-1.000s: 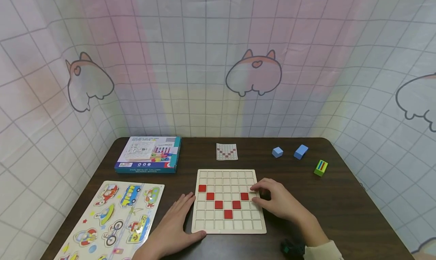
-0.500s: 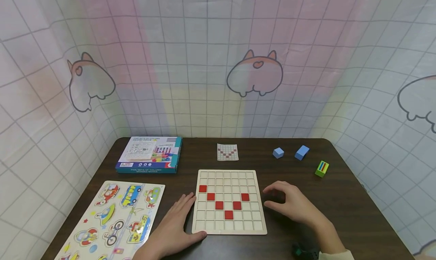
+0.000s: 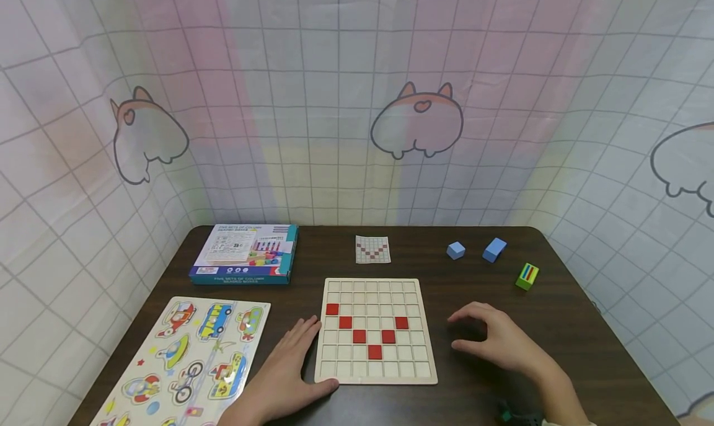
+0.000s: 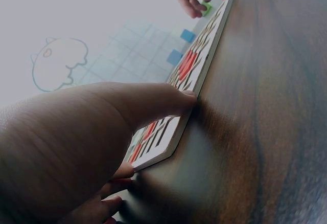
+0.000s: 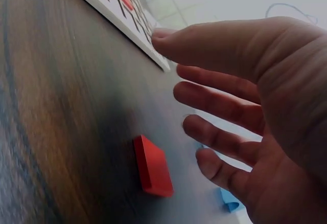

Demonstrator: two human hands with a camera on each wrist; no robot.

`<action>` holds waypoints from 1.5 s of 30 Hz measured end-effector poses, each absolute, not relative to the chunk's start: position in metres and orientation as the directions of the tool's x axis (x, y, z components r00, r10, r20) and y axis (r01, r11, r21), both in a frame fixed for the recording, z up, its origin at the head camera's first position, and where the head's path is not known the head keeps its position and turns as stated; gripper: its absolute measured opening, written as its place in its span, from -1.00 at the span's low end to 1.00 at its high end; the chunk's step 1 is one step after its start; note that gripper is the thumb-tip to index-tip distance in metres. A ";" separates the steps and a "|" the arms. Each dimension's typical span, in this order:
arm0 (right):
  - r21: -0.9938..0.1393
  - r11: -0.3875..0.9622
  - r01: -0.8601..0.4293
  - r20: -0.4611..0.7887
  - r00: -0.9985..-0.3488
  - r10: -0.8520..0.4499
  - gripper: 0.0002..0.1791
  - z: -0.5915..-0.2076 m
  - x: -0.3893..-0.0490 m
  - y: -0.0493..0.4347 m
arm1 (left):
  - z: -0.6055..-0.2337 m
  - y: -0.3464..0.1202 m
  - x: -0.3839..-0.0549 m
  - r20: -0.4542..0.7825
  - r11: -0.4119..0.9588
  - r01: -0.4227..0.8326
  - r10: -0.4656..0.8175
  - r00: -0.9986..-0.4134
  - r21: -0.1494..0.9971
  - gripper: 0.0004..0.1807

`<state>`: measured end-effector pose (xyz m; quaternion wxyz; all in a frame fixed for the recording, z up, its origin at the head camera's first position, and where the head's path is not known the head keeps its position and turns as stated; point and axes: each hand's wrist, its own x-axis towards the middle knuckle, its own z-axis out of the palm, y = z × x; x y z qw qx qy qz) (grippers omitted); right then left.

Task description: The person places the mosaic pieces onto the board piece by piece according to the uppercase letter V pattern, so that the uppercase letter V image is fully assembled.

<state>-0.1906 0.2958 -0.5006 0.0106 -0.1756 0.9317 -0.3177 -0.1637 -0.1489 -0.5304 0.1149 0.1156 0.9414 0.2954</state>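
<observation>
A cream grid board [image 3: 351, 296] lies flat on the dark table, with several red tiles [image 3: 375, 351] set in its cells in a V-like pattern. My left hand [image 3: 283, 376] rests along the board's left side, fingers extended and thumb at the near left corner. To the right of the board, apart from it, my right hand [image 3: 496, 339] hovers with thumb and fingers spread and nothing between them. Below those fingers, the right wrist view has a loose red tile [image 5: 153, 168] on the tabletop; the right hand hides it in the head view.
Behind the board lies a small pattern card [image 3: 373, 250]. Two blue blocks [image 3: 455, 250] and a green striped block [image 3: 527, 276] are at the back right. A picture puzzle board [image 3: 184, 351] occupies the left, with a flat toy box [image 3: 242, 255] behind it.
My right hand has drawn back to the right, from over the board's right edge to the table beside it. My left hand and the tiles on the board stay where they were.
</observation>
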 end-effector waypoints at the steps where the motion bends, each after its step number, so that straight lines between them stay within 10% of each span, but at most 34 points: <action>1: -0.594 0.737 -0.323 0.089 -0.937 -0.338 -0.57 -0.501 -0.190 0.298 | -0.530 -0.149 -0.164 -0.148 0.798 0.150 0.286 -0.947 0.584 0.33; 23: -0.623 0.731 -0.279 -0.021 -0.928 -0.371 -0.44 -0.507 -0.174 0.335 | -0.527 -0.146 -0.164 -0.157 0.798 0.142 0.283 -0.946 0.586 0.33; 45: -0.637 0.728 -0.252 0.058 -0.958 -0.281 -0.78 -0.514 -0.183 0.331 | -0.529 -0.149 -0.164 -0.149 0.797 0.149 0.287 -0.946 0.585 0.32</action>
